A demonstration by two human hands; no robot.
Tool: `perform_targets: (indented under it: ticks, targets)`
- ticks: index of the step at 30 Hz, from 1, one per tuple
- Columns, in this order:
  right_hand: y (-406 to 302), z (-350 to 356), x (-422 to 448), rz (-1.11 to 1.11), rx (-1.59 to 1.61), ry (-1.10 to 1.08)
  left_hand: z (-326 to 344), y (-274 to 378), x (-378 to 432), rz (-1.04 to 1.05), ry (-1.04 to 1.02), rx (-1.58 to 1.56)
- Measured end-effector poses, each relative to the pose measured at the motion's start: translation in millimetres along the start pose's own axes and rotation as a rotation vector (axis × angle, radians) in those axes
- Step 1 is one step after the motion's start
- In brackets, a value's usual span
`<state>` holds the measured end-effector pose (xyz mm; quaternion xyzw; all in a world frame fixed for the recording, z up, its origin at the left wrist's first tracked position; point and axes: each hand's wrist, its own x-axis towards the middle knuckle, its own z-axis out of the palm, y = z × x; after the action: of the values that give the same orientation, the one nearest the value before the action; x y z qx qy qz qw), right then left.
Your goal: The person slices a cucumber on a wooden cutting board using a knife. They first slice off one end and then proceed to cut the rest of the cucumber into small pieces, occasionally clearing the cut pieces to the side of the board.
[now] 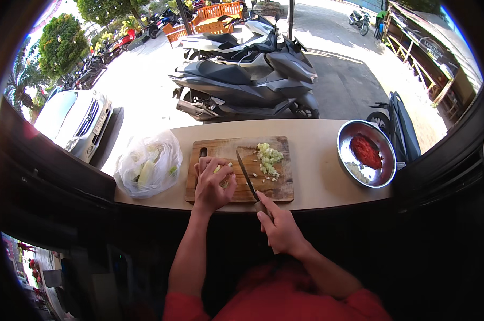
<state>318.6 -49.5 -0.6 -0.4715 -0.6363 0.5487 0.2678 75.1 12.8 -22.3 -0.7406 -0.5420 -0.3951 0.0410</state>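
My right hand (281, 228) grips the handle of a kitchen knife (247, 175). Its dark blade points away from me over a wooden cutting board (242, 145). On the board's left half, my left hand (213, 184) curls its fingers around pale green vegetable pieces (217, 169), mostly hidden by the fingers. A heap of finely chopped pale green vegetable (269, 157) lies right of the blade, with a few loose bits below it.
Left of the board sits a translucent plastic bag (147, 166) holding pale vegetable pieces. A metal bowl (343, 154) with red paste (365, 151) and pale chopped bits stands at the right end of the light wooden counter (312, 180). Parked motor scooters (246, 86) stand beyond its far edge.
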Motion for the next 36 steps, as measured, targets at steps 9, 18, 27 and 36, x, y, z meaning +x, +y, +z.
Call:
perform_targets:
  ticks: [9, 18, 27, 36]
  targets:
    - [6, -45, -12, 0.204, 0.222, -0.109, 4, 0, -4, -0.044, -0.014, 0.088]
    - [14, -57, -5, -0.088, -0.061, 0.014, 3, 1, -3, -0.017, 0.011, 0.110]
    - [4, -43, -6, -0.262, -0.318, 0.158, 1, 1, -10, 0.208, -0.095, 0.218]
    - [-2, -12, -19, -0.308, -0.604, 0.309, 4, 0, -8, 0.413, -0.189, 0.257]
